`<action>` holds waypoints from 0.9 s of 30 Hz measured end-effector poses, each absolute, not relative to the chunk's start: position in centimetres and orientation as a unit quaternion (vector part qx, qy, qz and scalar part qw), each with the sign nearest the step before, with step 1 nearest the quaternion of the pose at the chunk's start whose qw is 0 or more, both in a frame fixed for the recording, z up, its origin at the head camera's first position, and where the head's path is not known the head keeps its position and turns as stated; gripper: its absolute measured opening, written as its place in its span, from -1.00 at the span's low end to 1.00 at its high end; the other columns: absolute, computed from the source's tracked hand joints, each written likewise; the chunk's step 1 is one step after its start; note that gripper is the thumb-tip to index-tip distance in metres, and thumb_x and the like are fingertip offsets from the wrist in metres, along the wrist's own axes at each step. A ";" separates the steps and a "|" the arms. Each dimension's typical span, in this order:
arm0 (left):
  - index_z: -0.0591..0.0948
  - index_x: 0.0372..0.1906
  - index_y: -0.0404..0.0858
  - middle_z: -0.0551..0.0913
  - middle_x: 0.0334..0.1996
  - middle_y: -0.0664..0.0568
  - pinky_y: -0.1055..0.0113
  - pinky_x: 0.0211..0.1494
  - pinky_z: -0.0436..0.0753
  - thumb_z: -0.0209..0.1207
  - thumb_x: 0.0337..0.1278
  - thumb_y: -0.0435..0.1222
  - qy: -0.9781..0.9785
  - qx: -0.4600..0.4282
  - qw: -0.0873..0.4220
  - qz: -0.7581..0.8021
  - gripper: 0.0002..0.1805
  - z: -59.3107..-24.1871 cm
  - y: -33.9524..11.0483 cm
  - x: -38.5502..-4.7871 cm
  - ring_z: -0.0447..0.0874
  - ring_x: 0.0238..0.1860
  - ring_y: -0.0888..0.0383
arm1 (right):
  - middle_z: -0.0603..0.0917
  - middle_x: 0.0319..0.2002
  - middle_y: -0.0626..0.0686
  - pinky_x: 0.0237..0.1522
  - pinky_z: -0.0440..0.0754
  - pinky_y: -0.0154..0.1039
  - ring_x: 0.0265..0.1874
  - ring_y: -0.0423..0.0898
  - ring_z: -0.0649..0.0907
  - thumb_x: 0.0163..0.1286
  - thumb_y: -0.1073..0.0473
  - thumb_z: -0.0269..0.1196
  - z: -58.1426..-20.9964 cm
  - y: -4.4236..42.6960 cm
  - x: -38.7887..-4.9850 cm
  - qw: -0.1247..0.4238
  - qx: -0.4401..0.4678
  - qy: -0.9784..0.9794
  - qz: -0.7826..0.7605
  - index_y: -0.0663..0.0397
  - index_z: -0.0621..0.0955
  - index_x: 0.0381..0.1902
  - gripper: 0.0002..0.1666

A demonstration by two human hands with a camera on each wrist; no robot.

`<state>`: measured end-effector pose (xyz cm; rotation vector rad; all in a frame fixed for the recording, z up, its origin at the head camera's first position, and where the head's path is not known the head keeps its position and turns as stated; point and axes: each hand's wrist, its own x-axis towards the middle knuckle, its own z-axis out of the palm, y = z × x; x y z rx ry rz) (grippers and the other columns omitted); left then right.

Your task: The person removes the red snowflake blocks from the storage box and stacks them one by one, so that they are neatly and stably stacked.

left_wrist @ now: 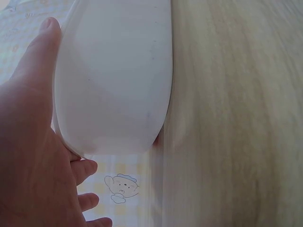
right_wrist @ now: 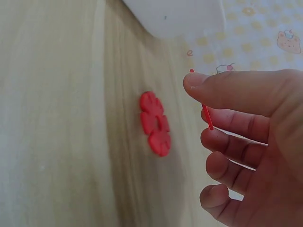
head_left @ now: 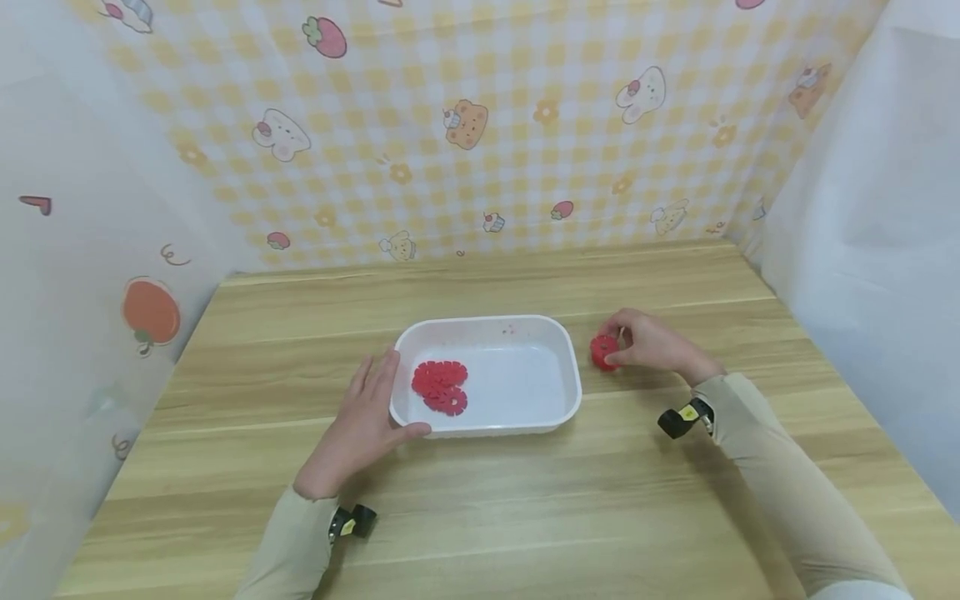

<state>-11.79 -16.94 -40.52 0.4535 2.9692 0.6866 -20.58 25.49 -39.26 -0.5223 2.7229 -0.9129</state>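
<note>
My right hand (head_left: 651,340) is at the right of the white tray (head_left: 573,400), pinching a thin red interlocking disc (right_wrist: 208,117) between thumb and fingers. The right wrist view shows that disc edge-on, with the other fingers loosely bent. Below it, red notched plastic (right_wrist: 147,123) lies on the tabletop; I cannot tell how many pieces it is. My left hand (head_left: 362,421) touches the tray's left end, its fingers fairly straight along the side and its thumb on the front rim. Several red discs (head_left: 438,383) lie overlapping in the left part of the tray.
The tray stands on a wood-grain table (head_left: 487,517). Behind the table hangs a yellow checked cloth (head_left: 510,158) with cartoon prints. Pale sheets flank both sides. A black wrist camera (head_left: 678,421) sits on the right wrist, another camera (head_left: 363,521) on the left.
</note>
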 end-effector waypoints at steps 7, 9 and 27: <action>-0.08 0.51 -0.28 -0.01 0.51 -0.16 -0.33 0.34 0.16 0.39 -0.20 0.16 0.963 0.147 0.034 0.222 0.27 -40.5 -16.9 -11.8 -0.20 0.48 -0.28 | 0.58 -0.22 0.12 -0.16 0.52 -0.15 -0.23 -0.01 0.54 0.03 0.28 0.44 -40.7 26.2 -20.6 0.110 -0.180 0.934 -0.290 0.23 0.60 -0.11 -0.57; -0.08 0.51 -0.29 -0.02 0.51 -0.17 -0.33 0.35 0.16 0.39 -0.19 0.17 0.963 0.147 0.035 0.222 0.27 -40.4 -16.9 -11.8 -0.20 0.48 -0.28 | 0.58 -0.21 0.12 -0.12 0.53 -0.12 -0.21 0.00 0.55 0.03 0.29 0.44 -40.8 26.4 -20.5 0.109 -0.182 0.933 -0.291 0.22 0.60 -0.12 -0.58; -0.08 0.51 -0.29 -0.01 0.50 -0.19 -0.36 0.29 0.23 0.38 -0.18 0.17 0.964 0.149 0.036 0.217 0.27 -40.4 -17.1 -11.9 -0.20 0.48 -0.28 | 0.62 -0.26 0.10 -0.14 0.53 -0.13 -0.25 -0.04 0.57 0.00 0.29 0.46 -41.6 26.2 -20.8 0.104 -0.214 0.922 -0.306 0.21 0.61 -0.18 -0.61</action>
